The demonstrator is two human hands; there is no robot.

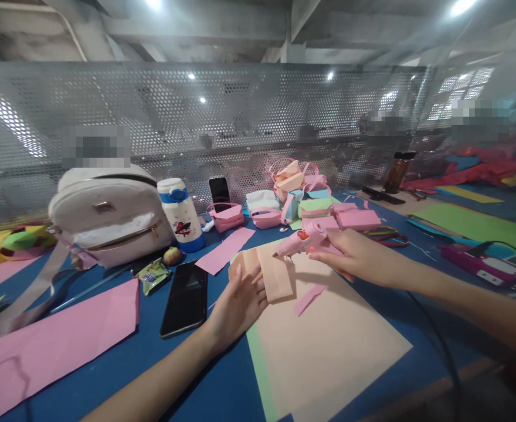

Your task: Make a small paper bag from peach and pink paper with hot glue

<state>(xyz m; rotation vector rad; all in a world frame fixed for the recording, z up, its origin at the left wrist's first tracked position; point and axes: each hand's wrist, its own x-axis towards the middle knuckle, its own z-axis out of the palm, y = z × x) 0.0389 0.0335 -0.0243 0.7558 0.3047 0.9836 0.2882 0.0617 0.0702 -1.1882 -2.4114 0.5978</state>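
A pink glue gun (313,236) is gripped in my right hand (345,253), its nozzle pointing left over a folded piece of peach paper (278,274). My left hand (241,303) holds that folded piece by its left part, palm up with the fingers curled at the paper. Under both hands lies a large peach sheet (332,346) on top of a green sheet (260,375). A short pink paper strip (309,300) rests on the peach sheet, just right of the folded piece.
On the blue table (187,366), a black phone (184,300) and pink sheets (82,334) lie to the left. Behind stand a white backpack (108,214), a bottle (182,217) and several small paper bags (315,208). A dark cord (438,337) hangs at right.
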